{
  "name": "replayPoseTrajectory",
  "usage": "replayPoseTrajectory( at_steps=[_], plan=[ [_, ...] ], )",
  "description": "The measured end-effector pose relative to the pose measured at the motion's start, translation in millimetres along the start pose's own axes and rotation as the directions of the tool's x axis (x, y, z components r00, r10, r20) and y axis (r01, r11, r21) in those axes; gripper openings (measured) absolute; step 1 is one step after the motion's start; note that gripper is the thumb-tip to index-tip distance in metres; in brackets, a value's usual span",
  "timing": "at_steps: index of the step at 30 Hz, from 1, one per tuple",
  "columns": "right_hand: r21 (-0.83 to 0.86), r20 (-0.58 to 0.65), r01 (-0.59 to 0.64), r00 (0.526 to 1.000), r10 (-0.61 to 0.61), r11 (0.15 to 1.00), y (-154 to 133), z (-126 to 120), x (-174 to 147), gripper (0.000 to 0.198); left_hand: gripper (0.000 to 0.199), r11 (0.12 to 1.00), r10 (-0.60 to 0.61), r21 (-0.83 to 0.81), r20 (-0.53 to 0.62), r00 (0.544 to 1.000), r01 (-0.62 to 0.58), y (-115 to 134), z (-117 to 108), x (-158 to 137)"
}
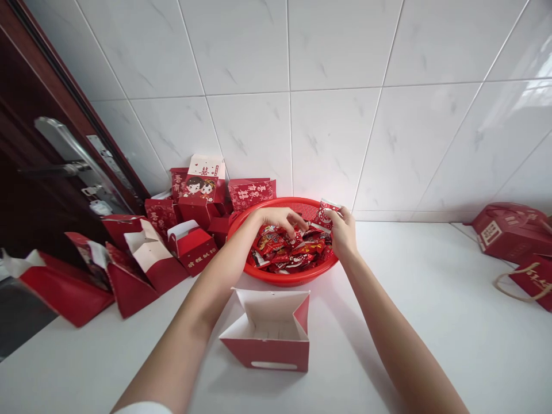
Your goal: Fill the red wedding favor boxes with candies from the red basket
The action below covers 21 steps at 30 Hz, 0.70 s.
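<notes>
A red plastic basket (290,280) full of shiny red candy packets (297,253) stands against the wall. Over its left side my left hand (282,219) reaches in, fingers curved and apart, close above the packets; nothing shows in its grip. At the basket's right rim my right hand (344,230) pinches a small red-and-white packet (328,214) between thumb and fingers. Nearer to me, between my forearms, an open red gift box (276,353) with a white inside stands on the table. No contents are visible in it.
Several red gift boxes (157,253), many with flaps up, crowd the white table (414,299) at left. A closed red box (504,233) and a red bag (532,279) with a cord handle sit at right. Behind rises a tiled wall (336,138); a dark door (43,149) is at left.
</notes>
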State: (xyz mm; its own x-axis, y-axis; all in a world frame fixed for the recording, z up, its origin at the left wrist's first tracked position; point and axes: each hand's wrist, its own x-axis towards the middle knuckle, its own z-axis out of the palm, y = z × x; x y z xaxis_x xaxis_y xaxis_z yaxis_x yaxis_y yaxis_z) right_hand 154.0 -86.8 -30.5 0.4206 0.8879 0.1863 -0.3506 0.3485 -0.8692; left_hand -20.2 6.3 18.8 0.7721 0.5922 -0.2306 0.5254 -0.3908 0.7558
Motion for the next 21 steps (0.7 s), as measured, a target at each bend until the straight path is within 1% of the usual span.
replayPoseTrajectory(
  at_steps=[1, 2, 4, 5, 7, 10, 13, 17, 19, 21],
  plan=[
    [0.001, 0.004, 0.002, 1.0, -0.002, 1.0, 0.3, -0.1, 0.2, 0.021, 0.036, 0.998, -0.026, 0.052, 0.021, 0.999, 0.025, 0.6, 0.6, 0.0],
    [0.005, 0.007, 0.002, 1.0, -0.002, 1.0, 0.3, -0.1, 0.3, 0.02, 0.033, 0.994, -0.041, 0.104, -0.01, 0.999, 0.042, 0.3, 0.6, 0.0],
    [0.016, 0.012, -0.003, 1.0, 0.002, 1.0, 0.0, 0.4, 0.0, 0.02, 0.028, 0.989, -0.021, 0.142, -0.152, 0.988, 0.043, -2.4, -0.8, -0.3],
    [0.023, 0.014, -0.007, 1.0, 0.006, 1.0, -0.4, 0.7, -0.3, 0.021, 0.029, 0.992, 0.004, 0.124, -0.22, 0.976, 0.024, -4.3, -1.9, -0.7],
    [0.042, 0.024, -0.022, 0.999, 0.021, 0.999, -1.2, 1.1, -1.1, 0.024, 0.034, 0.998, 0.045, 0.055, -0.309, 0.95, -0.029, -7.9, -4.0, -1.4],
    [0.069, 0.046, -0.041, 0.998, 0.038, 0.997, -2.0, 1.1, -2.3, 0.032, 0.042, 0.995, 0.074, -0.034, -0.394, 0.916, -0.095, -11.8, -5.0, -1.8],
    [0.078, 0.069, -0.029, 0.997, 0.024, 0.997, -1.9, 0.4, -2.8, 0.039, 0.043, 0.986, 0.086, -0.081, -0.487, 0.869, -0.143, -15.6, -4.1, -1.1],
    [0.065, 0.102, 0.012, 0.995, -0.019, 0.998, -0.8, -0.6, -2.1, 0.04, 0.036, 0.99, 0.027, -0.098, -0.595, 0.803, -0.106, -22.1, -3.7, 0.1],
    [0.055, 0.106, 0.033, 0.994, -0.038, 0.998, 0.0, -0.9, -1.3, 0.04, 0.031, 0.992, 0.025, -0.077, -0.64, 0.768, -0.097, -24.8, -3.9, 0.5],
    [0.053, 0.081, 0.032, 0.996, -0.036, 0.998, 0.5, -1.0, -0.6, 0.041, 0.028, 0.998, 0.029, -0.03, -0.656, 0.754, -0.064, -26.6, -3.5, 0.9]
  ],
)
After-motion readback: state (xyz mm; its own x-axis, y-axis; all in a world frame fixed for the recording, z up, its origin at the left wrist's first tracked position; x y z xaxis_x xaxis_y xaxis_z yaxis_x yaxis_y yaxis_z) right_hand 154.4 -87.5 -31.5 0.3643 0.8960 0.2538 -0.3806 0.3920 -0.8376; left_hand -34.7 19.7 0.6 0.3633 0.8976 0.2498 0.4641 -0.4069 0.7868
